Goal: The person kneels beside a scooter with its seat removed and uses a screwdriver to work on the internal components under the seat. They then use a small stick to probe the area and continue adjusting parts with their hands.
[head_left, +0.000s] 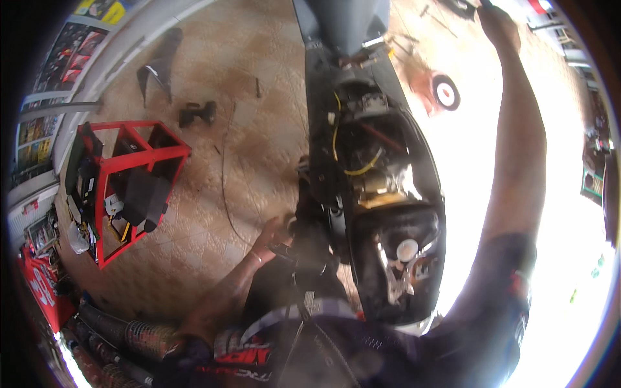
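A motor scooter (424,161) stands in front of me with its seat off and its inner parts bare. A yellow tube (336,139) runs through the opening, and a round white cap (407,250) sits in the rear part. My left hand (268,240) is low beside my leg, left of the scooter; its fingers look apart, though some blend into the dark clothing. Far forward on the right, my right arm is stretched out. My right hand (499,29) is closed around a dark piece at the picture's top edge, too cut off to name.
A red metal frame rack (171,150) with dark parts stands on the left. On the tiled floor lie a black part (197,114), a thin cable (224,168) and a small wheel (446,92). Shelves (40,139) line the left wall; strong glare covers the right floor.
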Tool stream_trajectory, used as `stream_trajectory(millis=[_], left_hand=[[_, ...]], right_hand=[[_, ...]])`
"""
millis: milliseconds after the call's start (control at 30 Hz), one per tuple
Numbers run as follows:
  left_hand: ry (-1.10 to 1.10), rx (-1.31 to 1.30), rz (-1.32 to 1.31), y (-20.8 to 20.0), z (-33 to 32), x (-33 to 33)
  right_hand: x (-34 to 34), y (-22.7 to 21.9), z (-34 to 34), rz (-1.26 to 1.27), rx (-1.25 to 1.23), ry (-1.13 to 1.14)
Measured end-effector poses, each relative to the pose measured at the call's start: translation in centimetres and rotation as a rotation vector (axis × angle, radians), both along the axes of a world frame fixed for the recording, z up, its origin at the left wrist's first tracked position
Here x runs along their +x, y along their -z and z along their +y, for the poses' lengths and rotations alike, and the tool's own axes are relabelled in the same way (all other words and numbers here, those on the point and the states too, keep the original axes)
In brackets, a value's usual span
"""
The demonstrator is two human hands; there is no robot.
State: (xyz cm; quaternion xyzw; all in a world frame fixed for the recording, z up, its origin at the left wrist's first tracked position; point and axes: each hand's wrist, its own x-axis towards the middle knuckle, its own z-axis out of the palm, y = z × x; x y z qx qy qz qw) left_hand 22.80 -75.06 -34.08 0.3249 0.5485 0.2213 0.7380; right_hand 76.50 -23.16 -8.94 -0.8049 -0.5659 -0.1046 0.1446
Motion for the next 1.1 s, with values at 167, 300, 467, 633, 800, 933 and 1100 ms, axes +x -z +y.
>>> stream_trajectory(millis=[167,300,467,633,800,933,1100], left_hand=[[0.309,0.450,0.409,2.1,-5.0,-2.8],[0.229,0.002,0.376,0.9,-5.9,-4.3],[0.094,-0.215,0.290,-2.4,-3.5,-3.7],[0.101,-0.234,0.297,-6.5,-0.7,-4.3],[0.078,-0.307,0.303,-5.1,1.9,-4.0],[0.044,-0.183,0.279,-3.2,1.9,-3.1],[0.073,-0.103,0.221,-2.9,1.5,-2.3]], right_hand=[[0.1,0.9,0.1,0.138,-0.228,0.127],[0.7,2.1,0.1,-0.049,-0.249,0.232],[2.9,2.0,1.2,0.080,-0.254,0.047],[5.7,2.7,3.0,0.128,-0.322,-0.159],[6.5,3.4,3.5,0.086,-0.308,-0.091],[5.9,2.5,3.1,0.151,-0.292,-0.091],[4.9,1.7,2.6,0.235,-0.281,-0.081]])
